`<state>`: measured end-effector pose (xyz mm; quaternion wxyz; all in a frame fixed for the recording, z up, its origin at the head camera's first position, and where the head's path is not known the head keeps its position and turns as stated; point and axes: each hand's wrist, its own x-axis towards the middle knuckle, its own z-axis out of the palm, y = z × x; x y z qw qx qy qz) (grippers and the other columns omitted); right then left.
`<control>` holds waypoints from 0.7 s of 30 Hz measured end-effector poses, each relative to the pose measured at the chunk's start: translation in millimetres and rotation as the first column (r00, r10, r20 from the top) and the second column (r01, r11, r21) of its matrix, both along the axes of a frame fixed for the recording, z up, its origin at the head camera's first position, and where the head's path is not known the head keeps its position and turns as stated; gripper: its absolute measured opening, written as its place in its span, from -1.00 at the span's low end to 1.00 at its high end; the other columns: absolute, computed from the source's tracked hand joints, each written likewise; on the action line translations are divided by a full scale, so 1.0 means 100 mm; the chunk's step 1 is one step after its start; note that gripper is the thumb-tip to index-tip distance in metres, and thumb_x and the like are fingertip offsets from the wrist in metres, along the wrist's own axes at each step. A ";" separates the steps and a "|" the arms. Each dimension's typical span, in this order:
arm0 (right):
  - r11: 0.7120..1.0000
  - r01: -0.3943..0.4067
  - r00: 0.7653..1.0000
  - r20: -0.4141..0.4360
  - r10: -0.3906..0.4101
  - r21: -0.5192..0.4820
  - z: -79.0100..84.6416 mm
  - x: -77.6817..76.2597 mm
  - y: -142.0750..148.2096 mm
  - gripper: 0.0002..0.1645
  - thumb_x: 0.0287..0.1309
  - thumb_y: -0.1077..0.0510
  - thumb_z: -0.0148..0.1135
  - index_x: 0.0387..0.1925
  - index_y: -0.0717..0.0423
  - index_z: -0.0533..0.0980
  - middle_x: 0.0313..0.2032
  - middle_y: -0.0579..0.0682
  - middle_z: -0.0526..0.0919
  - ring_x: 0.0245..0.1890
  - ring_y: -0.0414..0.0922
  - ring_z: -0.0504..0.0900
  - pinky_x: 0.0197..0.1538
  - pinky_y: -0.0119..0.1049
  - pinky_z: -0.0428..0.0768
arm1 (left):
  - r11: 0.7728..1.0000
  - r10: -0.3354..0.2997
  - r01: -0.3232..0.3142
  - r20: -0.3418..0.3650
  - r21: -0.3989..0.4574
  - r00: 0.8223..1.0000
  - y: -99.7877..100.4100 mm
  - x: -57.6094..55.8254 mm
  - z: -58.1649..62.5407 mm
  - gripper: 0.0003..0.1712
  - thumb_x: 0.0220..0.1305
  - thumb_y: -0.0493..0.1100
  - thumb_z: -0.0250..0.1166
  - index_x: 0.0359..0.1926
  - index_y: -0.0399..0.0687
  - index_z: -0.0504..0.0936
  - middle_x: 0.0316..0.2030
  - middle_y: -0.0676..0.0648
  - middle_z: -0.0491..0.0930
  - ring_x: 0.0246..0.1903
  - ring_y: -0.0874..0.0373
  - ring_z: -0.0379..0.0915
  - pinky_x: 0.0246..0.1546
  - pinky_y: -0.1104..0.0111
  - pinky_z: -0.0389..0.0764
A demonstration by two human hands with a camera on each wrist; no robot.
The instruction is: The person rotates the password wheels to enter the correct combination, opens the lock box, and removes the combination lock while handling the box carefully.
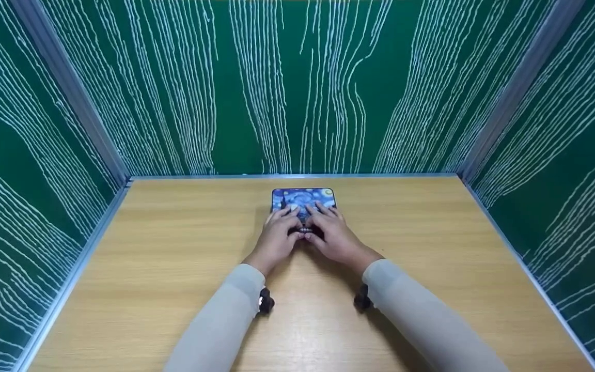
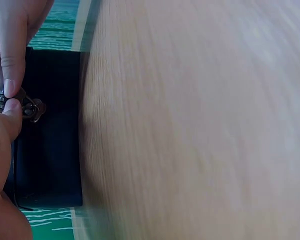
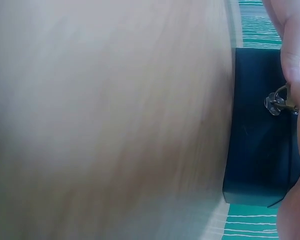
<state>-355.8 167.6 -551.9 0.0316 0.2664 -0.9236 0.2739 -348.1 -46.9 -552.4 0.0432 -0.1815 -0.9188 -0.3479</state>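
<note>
A box [image 1: 302, 196] with a blue swirling night-sky picture on its lid stands near the back of the table. Its dark front [image 2: 50, 160] carries a metal clasp [image 2: 36, 111], through which a small brass-coloured combination padlock [image 2: 0, 102] hangs. My left hand [image 1: 278, 236] and right hand [image 1: 332, 237] meet at the front edge, thumbs close together, other fingers over the lid. Both thumbs press on the padlock beside its number dials in the left wrist view. In the right wrist view the shackle [image 3: 281, 94] shows, while the hands cover most of the lock body.
The wooden table [image 1: 184, 232] reaches to a metal strip [image 1: 209, 176] along the back. Green panels [image 1: 246, 88] with wavy white lines rise at the back and both sides, joined by grey corner posts [image 1: 78, 88].
</note>
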 end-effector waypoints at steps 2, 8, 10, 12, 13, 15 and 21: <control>1.000 -0.001 1.000 -0.004 0.001 -0.003 -0.01 0.00 0.00 -0.82 0.69 -0.04 0.31 0.15 -0.17 0.57 0.78 -0.04 0.27 0.87 0.12 0.04 0.89 0.31 -0.15 | 1.000 0.001 -0.001 0.006 0.004 1.000 0.00 0.00 -0.01 -0.95 0.62 -0.13 0.41 -0.05 0.05 0.79 0.72 0.04 0.37 0.81 -0.07 0.12 0.87 -0.18 -0.04; 1.000 -0.010 1.000 -0.009 0.010 -0.014 -0.01 0.01 -0.01 -0.85 0.69 -0.05 0.31 0.10 -0.15 0.58 0.78 -0.02 0.28 0.86 0.15 0.05 0.87 0.37 -0.14 | 1.000 -0.010 0.010 -0.033 -0.003 0.999 -0.02 -0.01 -0.03 -0.92 0.60 -0.11 0.43 -0.06 0.01 0.79 0.70 0.00 0.40 0.79 -0.09 0.16 0.88 -0.14 -0.02; 1.000 -0.016 1.000 -0.016 0.016 -0.014 -0.02 0.01 -0.01 -0.84 0.69 -0.05 0.31 0.08 -0.11 0.59 0.77 0.01 0.30 0.86 0.17 0.07 0.87 0.37 -0.12 | 1.000 -0.015 0.015 -0.043 -0.004 0.999 -0.02 -0.01 -0.04 -0.92 0.59 -0.11 0.44 -0.07 0.00 0.79 0.69 -0.01 0.42 0.78 -0.11 0.18 0.88 -0.14 -0.01; 1.000 -0.024 0.999 -0.028 0.023 -0.010 -0.03 0.00 -0.01 -0.83 0.68 -0.04 0.31 0.08 -0.07 0.60 0.76 0.05 0.33 0.85 0.19 0.09 0.88 0.35 -0.10 | 1.000 -0.018 0.018 -0.043 -0.001 0.999 -0.02 0.00 -0.04 -0.92 0.59 -0.11 0.44 -0.08 0.00 0.78 0.69 -0.02 0.43 0.78 -0.11 0.19 0.87 -0.15 -0.01; 1.000 -0.027 0.999 -0.033 0.027 -0.010 -0.03 0.00 -0.01 -0.82 0.68 -0.03 0.31 0.08 -0.05 0.60 0.75 0.06 0.34 0.85 0.20 0.10 0.87 0.35 -0.09 | 1.000 -0.018 0.018 -0.039 0.000 0.999 -0.02 0.00 -0.04 -0.92 0.60 -0.11 0.44 -0.08 0.00 0.78 0.69 -0.01 0.43 0.78 -0.10 0.19 0.87 -0.15 -0.01; 1.000 -0.029 0.999 -0.036 0.029 -0.012 -0.04 -0.01 0.00 -0.81 0.68 -0.03 0.31 0.08 -0.05 0.61 0.75 0.07 0.35 0.85 0.20 0.10 0.87 0.35 -0.08 | 1.000 -0.015 0.015 -0.035 0.006 0.999 -0.02 0.00 -0.04 -0.93 0.60 -0.12 0.43 -0.09 0.01 0.77 0.69 -0.01 0.44 0.78 -0.10 0.19 0.87 -0.16 0.01; 1.000 -0.014 1.000 -0.007 0.014 -0.014 -0.05 -0.03 0.00 -0.82 0.71 -0.07 0.27 0.10 -0.11 0.60 0.78 0.00 0.28 0.87 0.14 0.04 0.89 0.32 -0.14 | 1.000 -0.004 0.004 -0.013 0.009 1.000 -0.03 -0.01 -0.04 -0.93 0.60 -0.11 0.42 -0.04 0.04 0.78 0.71 0.03 0.40 0.80 -0.09 0.13 0.86 -0.20 -0.02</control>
